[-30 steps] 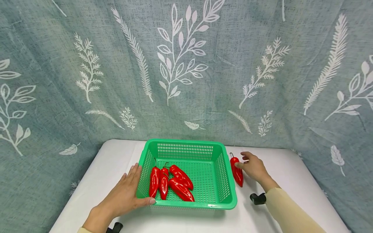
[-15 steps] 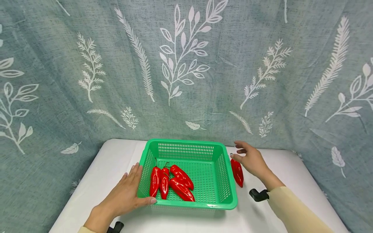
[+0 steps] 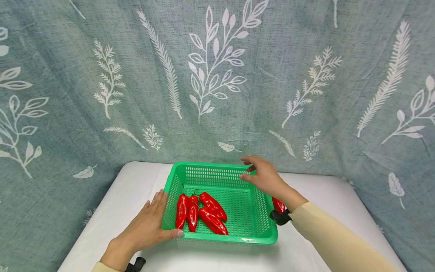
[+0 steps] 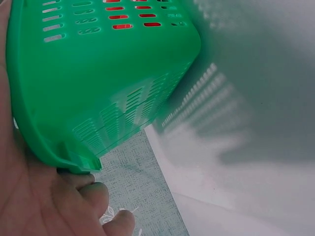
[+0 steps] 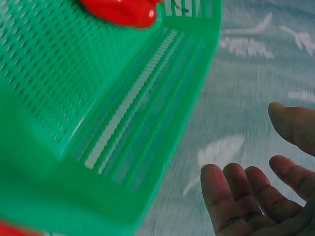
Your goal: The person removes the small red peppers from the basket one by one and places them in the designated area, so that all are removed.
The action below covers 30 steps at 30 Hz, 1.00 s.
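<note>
A green plastic basket (image 3: 238,237) holds several glossy red peppers (image 3: 181,211), grouped in its left half. My left hand (image 3: 146,226) rests on the basket's front left corner, fingers along the left rim and thumb on the front rim. In the left wrist view, the palm of the left hand (image 4: 44,196) lies against the rim. Over the basket's back right part hovers my right hand (image 3: 266,177), with nothing in it and its thumb apart from the fingers. One more red pepper (image 3: 278,205) lies on the table just right of the basket, partly hidden by the right forearm.
The basket stands on a white-covered table (image 3: 316,189). Behind and at both sides hangs a grey-green cloth (image 3: 244,113) with white leaf prints. A black wrist device (image 3: 280,217) sits at the right wrist, close to the basket's right rim.
My right hand has left the pepper outside the basket, risen, and moved left over the basket's back right part. That pepper stays on the table. The left hand keeps its place.
</note>
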Available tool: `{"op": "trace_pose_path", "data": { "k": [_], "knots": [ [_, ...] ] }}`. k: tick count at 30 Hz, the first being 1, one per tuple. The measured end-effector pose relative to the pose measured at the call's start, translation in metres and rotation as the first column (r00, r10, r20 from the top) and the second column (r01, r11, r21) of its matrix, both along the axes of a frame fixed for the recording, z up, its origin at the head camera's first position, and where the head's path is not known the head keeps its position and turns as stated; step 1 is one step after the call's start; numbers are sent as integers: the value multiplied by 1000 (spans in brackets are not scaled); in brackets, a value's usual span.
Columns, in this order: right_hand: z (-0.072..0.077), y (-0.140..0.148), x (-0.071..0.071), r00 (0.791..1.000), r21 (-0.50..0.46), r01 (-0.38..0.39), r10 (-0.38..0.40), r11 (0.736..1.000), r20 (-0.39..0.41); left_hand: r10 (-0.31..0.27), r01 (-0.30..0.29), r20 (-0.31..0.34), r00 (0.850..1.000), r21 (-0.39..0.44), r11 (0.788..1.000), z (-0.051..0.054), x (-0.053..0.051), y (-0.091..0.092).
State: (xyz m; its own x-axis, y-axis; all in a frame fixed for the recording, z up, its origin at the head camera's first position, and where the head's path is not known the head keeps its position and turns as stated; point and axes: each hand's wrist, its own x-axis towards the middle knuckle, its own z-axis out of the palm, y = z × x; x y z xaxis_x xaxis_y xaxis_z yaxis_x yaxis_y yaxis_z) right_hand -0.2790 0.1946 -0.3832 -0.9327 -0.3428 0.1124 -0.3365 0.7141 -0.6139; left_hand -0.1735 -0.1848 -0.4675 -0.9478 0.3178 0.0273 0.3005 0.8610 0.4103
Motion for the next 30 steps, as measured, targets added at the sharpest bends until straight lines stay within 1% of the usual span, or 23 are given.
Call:
{"op": "trace_pose_path", "data": {
  "k": [4, 9, 14, 17, 20, 26, 30],
  "knots": [
    [-9, -26, -4, 998, 19, -52, 51, 998, 32, 4, -4, 12, 1000, 17, 1000, 0, 0, 0],
    [-28, -55, -9, 990, 45, -124, 120, 991, 75, 5, -5, 28, 1000, 16, 1000, 0, 0, 1],
    [-48, -75, -12, 978, 74, -185, 176, 980, 114, 8, -8, 21, 1000, -5, 1000, -1, 0, 0],
    [-58, -81, -14, 971, 92, -210, 196, 973, 140, 11, -11, 21, 1000, -7, 1000, -1, -1, -1],
    [-65, -85, -16, 962, 76, -224, 208, 972, 175, 13, -13, 25, 1000, -6, 1000, -2, -2, -1],
    [-81, -89, -23, 944, 52, -261, 244, 964, 221, 16, -16, 32, 999, 0, 1000, -2, -2, 0],
    [-91, -92, -26, 938, 49, -263, 243, 964, 247, 18, -18, 33, 999, -1, 1000, -2, -2, 0]
  ]
}}
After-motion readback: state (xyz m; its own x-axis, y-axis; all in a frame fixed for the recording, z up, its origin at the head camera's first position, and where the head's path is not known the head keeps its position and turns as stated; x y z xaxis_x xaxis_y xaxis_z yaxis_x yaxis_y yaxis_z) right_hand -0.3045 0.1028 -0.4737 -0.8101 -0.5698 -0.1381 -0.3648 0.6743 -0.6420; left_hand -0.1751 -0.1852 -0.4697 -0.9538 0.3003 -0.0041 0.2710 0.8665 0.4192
